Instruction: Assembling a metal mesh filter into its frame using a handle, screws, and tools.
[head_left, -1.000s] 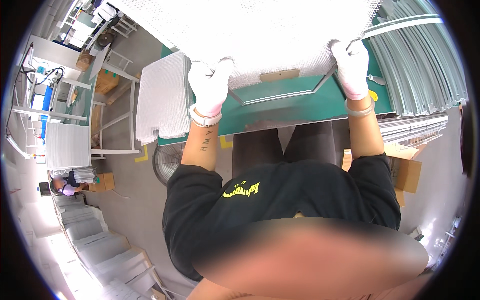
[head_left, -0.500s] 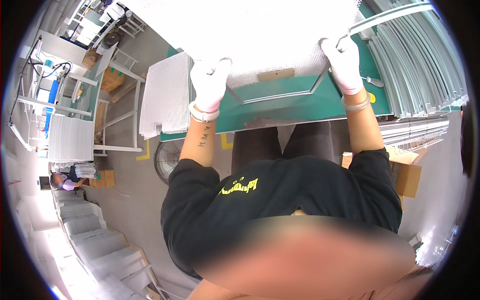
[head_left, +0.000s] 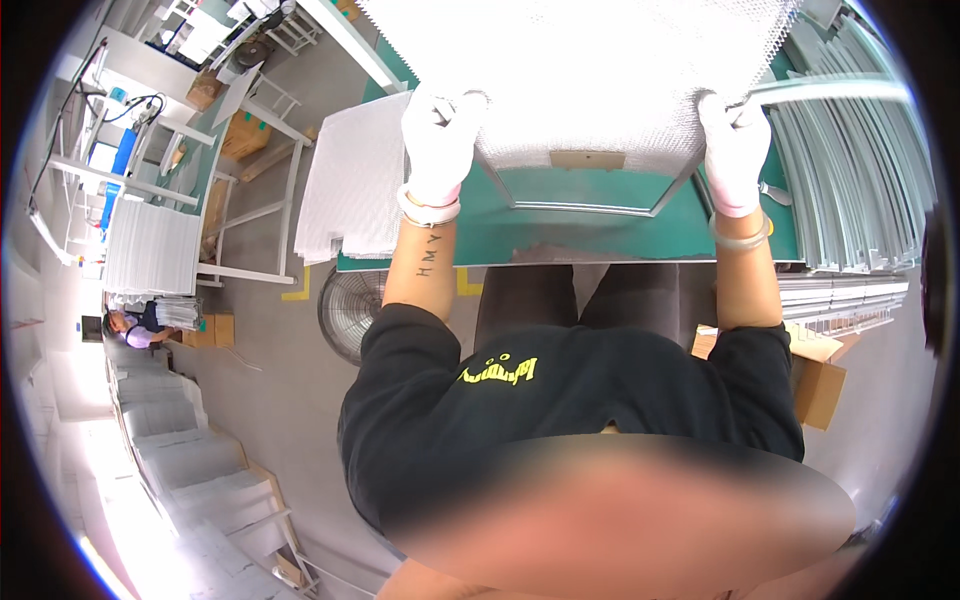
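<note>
My left hand (head_left: 440, 145) and my right hand (head_left: 736, 150), both in white gloves, pinch the near part of a white mesh sheet (head_left: 600, 115), one at each side. The sheet is tilted up toward the far side, its upper part washed out by glare. Beneath it lies a thin grey metal frame (head_left: 585, 209) on the green tabletop (head_left: 620, 236). A small tan rectangle (head_left: 588, 159) shows at the sheet's near edge; whether it belongs to the sheet or the frame, I cannot tell.
A stack of white mesh sheets (head_left: 350, 185) lies left of my left hand. Many grey frame pieces (head_left: 850, 170) stand packed at the right. A tool handle (head_left: 775, 194) shows beside my right wrist. A floor fan (head_left: 352, 308) stands below the table's left part; another person (head_left: 140, 330) works far left.
The view has shifted, so the table and my hands appear lower and farther right. Both hands keep their hold on the mesh sheet, and more of its far side edges shows.
</note>
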